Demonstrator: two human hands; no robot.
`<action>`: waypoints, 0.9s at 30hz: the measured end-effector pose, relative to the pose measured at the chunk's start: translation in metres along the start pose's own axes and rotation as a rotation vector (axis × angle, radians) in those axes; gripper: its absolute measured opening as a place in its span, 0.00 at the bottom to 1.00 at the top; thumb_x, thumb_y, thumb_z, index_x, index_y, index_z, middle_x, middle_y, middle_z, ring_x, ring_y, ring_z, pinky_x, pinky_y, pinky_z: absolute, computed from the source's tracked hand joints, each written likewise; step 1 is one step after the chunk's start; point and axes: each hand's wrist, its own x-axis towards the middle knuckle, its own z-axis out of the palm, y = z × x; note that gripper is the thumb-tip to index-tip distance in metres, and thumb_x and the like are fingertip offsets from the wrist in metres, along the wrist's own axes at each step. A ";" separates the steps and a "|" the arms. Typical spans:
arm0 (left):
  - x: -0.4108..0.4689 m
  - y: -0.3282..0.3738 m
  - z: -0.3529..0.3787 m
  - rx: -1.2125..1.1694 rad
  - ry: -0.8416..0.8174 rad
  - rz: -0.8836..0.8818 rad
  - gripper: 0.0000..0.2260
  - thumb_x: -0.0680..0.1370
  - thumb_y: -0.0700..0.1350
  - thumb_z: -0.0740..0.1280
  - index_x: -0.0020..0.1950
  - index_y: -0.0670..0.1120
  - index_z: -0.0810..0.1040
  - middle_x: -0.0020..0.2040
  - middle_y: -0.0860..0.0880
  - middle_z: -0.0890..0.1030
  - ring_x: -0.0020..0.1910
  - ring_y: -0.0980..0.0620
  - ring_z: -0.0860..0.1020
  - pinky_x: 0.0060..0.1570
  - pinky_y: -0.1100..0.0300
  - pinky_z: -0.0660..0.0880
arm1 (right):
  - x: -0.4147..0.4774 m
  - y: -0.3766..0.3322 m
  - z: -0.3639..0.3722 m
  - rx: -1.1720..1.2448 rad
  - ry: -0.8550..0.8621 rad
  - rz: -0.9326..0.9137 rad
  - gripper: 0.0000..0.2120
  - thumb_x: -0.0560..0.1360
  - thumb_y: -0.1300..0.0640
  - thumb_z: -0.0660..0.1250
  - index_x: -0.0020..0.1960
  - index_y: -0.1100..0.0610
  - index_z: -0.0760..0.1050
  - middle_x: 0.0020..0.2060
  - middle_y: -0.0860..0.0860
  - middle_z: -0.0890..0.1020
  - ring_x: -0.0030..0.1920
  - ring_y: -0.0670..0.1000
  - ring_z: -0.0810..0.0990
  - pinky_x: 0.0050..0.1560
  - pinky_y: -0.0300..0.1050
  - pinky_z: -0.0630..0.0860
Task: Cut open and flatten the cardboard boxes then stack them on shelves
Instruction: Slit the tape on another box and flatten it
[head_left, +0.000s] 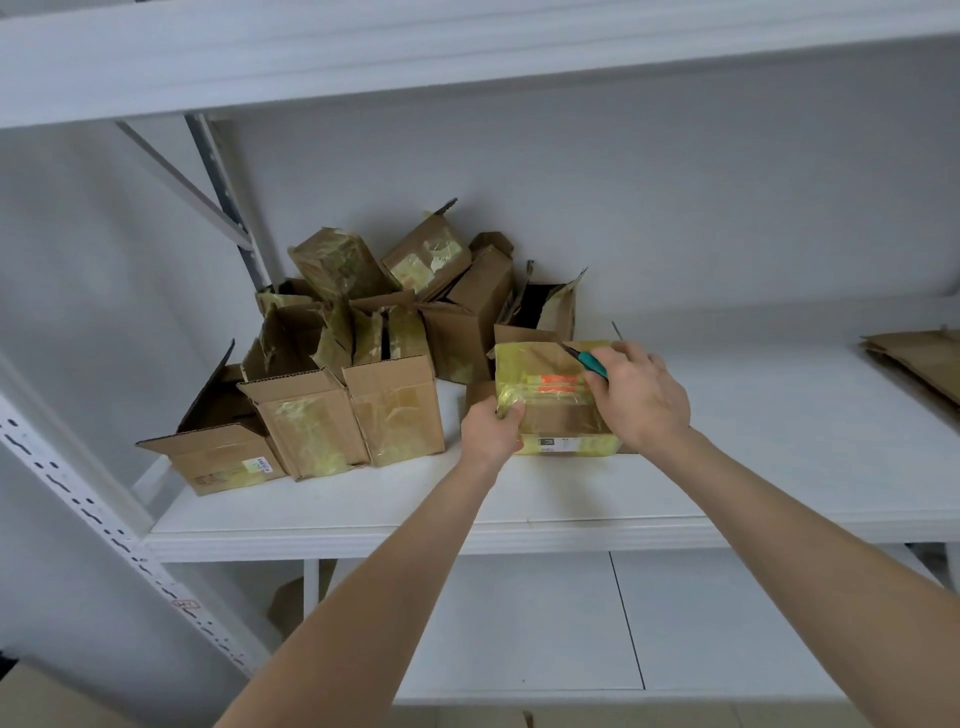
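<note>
A small cardboard box wrapped in yellow tape stands on the white shelf, with an orange label on its top. My left hand grips its near left corner. My right hand holds a teal-handled cutter over the box's top, with the blade tip at the far edge of the taped face. To the left lies a pile of several opened cardboard boxes, some upright and some tipped over.
Flattened cardboard sheets lie at the shelf's far right. A slotted white upright runs down the left side. Another shelf spans overhead, and a lower shelf sits beneath. The wall is close behind the boxes.
</note>
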 end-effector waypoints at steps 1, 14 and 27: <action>-0.001 -0.002 0.000 0.049 0.017 0.018 0.08 0.81 0.44 0.63 0.53 0.41 0.78 0.48 0.44 0.78 0.47 0.45 0.79 0.51 0.49 0.80 | 0.000 -0.001 0.000 0.017 0.012 0.016 0.16 0.83 0.48 0.54 0.69 0.47 0.68 0.67 0.52 0.69 0.64 0.57 0.69 0.52 0.51 0.74; -0.011 -0.013 0.001 0.149 0.223 0.018 0.15 0.75 0.50 0.73 0.58 0.46 0.81 0.53 0.51 0.83 0.48 0.54 0.78 0.45 0.63 0.73 | -0.005 -0.006 0.002 0.025 -0.036 -0.011 0.17 0.83 0.48 0.55 0.70 0.48 0.68 0.67 0.51 0.70 0.63 0.59 0.70 0.56 0.51 0.74; -0.004 0.006 -0.017 0.241 -0.019 0.242 0.24 0.71 0.45 0.76 0.65 0.47 0.73 0.47 0.54 0.78 0.49 0.54 0.78 0.44 0.68 0.72 | 0.017 0.011 0.002 0.159 0.064 0.235 0.18 0.81 0.50 0.60 0.71 0.41 0.67 0.68 0.54 0.68 0.67 0.59 0.63 0.48 0.51 0.72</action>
